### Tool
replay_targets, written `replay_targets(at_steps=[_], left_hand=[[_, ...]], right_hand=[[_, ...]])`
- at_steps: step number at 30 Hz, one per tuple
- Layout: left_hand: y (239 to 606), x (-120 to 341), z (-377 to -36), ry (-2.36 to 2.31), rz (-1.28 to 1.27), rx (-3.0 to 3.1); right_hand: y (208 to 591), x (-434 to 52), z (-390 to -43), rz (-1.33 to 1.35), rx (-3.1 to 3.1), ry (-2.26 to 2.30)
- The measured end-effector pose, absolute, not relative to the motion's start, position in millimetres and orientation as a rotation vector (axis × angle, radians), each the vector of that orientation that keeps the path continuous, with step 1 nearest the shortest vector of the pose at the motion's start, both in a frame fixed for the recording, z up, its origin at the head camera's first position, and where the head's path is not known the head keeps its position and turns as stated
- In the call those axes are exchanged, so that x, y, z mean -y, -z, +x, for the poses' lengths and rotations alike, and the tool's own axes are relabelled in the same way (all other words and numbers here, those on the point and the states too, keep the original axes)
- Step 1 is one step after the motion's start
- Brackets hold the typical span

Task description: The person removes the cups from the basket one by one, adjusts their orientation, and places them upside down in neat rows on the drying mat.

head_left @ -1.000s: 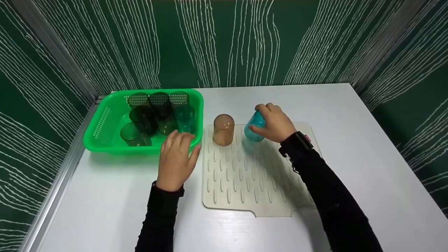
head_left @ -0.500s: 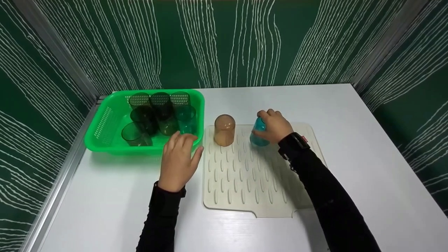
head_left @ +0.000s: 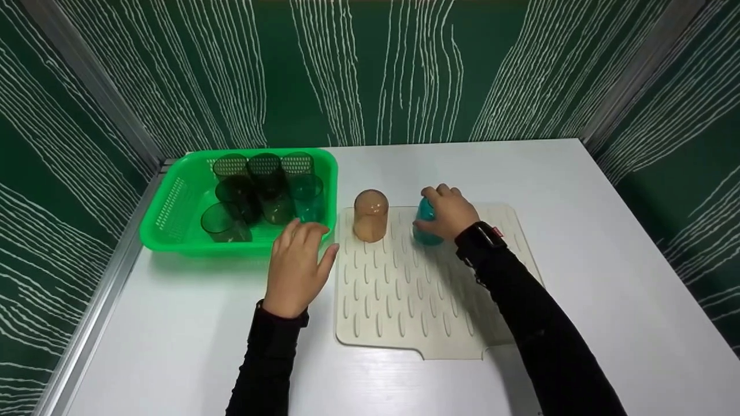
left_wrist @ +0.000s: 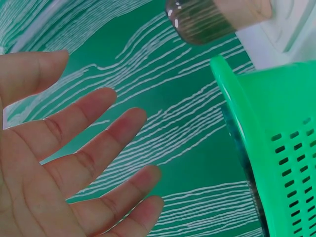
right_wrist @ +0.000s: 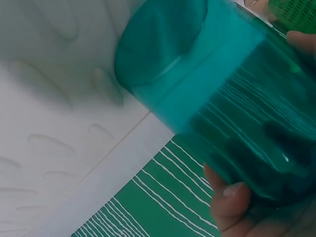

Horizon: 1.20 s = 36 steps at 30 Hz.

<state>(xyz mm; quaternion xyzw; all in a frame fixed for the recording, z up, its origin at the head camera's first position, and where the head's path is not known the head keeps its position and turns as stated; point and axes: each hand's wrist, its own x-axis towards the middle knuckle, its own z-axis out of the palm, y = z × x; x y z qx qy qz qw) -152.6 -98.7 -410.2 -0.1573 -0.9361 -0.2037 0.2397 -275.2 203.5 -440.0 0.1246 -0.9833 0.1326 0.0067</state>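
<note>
My right hand (head_left: 453, 212) grips a translucent blue cup (head_left: 428, 237) from above, fingers and thumb around its upper part. The cup is bottom up at the back of a beige ridged drying mat (head_left: 399, 332); in the right wrist view its open mouth faces the mat, and I cannot tell whether the whole rim touches. To its left an amber cup (head_left: 371, 215) stands upside down, apart from it. My left hand (head_left: 295, 273) hovers before the green basket (head_left: 199, 247), fingers spread and slightly bent, holding nothing, as the left wrist view confirms.
Inside the basket, at the back left of the white table (head_left: 167, 341), several dark and tinted cups stand mouth up, among them a teal cup (head_left: 307, 193) at the right side. One greenish cup (head_left: 218, 218) leans near the front. Green walls with white lines enclose the table.
The blue cup was tilted a second ago and now stands more upright, slightly right and lower on the mat, still in my right hand. My left hand has barely shifted.
</note>
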Motion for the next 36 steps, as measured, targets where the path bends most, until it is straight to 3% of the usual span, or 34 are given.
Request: replay_targets(at_steps=[25, 36], left_hand=[[411.3, 95.9, -151.7, 0.539, -0.454, 2.538], [411.0, 95.4, -151.6, 0.536, -0.457, 2.550]], right_hand=[[432.7, -206.3, -269.1, 0.415, 3.036, -0.279], [413.3, -214.3, -242.1, 0.479, 2.885, -0.361]])
